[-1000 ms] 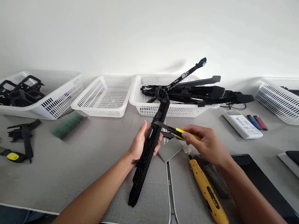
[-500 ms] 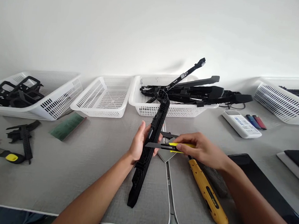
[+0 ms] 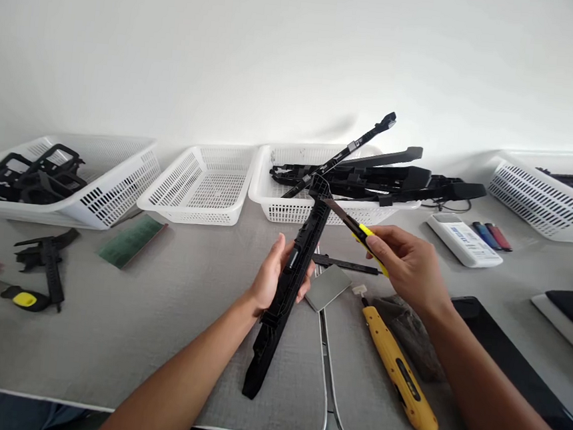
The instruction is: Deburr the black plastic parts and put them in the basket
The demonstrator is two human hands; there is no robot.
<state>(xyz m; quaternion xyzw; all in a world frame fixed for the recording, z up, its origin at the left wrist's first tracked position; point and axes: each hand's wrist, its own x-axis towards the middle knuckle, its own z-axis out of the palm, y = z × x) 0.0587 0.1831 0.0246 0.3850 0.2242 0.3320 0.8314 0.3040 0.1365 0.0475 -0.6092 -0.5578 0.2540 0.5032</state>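
My left hand (image 3: 272,275) is wrapped round a long black plastic trim piece (image 3: 282,306), which tilts with its hooked end away from me. The palm covers part of its middle. In my right hand (image 3: 407,262) is a yellow and black utility knife (image 3: 365,232), its blade pointing up and left. The blade's tip is at the upper end of the trim piece; whether it touches cannot be made out. Below my right hand lie a flat grey square plate (image 3: 328,287) and a thin black strip (image 3: 349,265).
A white basket (image 3: 287,210) behind holds several long black parts (image 3: 385,177). Further left stand another white basket (image 3: 193,215) and one with black frames (image 3: 43,177). A yellow corded tool (image 3: 400,372) and a black tablet-like slab (image 3: 508,368) lie right; a second knife (image 3: 25,299) lies left.
My right hand has moved the knife up and away, from the middle of the trim piece to its upper end, and the blade now slants upward. My left hand keeps its hold.
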